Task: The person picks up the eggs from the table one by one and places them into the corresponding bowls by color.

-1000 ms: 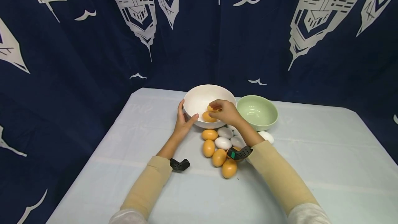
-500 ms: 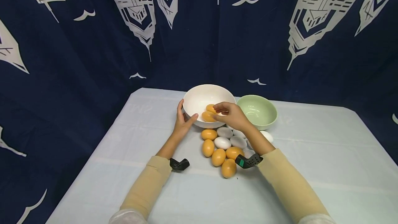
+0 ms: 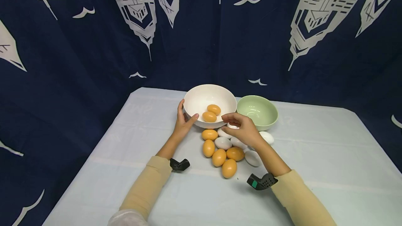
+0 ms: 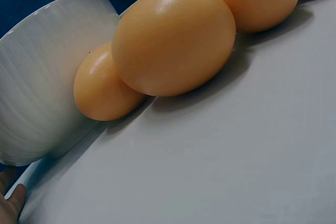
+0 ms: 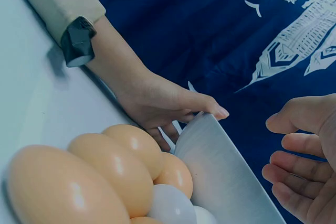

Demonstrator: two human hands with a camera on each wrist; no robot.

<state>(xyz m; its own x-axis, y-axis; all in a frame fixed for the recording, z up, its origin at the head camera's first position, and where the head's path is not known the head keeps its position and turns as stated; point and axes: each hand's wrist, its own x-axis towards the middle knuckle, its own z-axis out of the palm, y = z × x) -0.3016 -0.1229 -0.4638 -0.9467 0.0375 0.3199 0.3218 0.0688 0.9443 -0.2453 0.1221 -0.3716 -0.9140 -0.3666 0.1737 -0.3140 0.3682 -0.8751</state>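
Note:
My left hand (image 3: 182,125) grips the left side of the white bowl (image 3: 196,95), thumb at its rim and fingers around its outside wall. Inside the bowl lie two brown eggs (image 3: 209,116), side by side near the front. My right hand (image 3: 246,129) hovers by the bowl's front right edge, over the loose eggs. Seen from the right wrist, the right hand's fingers (image 5: 294,171) are loosely bent with nothing between them. On the table in front of the bowl, several brown eggs (image 3: 218,157) and several white eggs (image 3: 223,143) lie clustered, some of the white ones partly behind the right hand.
A green bowl (image 3: 257,109) stands to the right of the white one, with a white egg (image 3: 266,137) in front of it. A pale cloth covers the table (image 3: 314,156). Behind it hangs a dark blue curtain (image 3: 201,51) with white building prints.
My right hand has let go of the brown egg in the white bowl and drawn back right and toward me, over the loose eggs. The left hand keeps its hold on the bowl.

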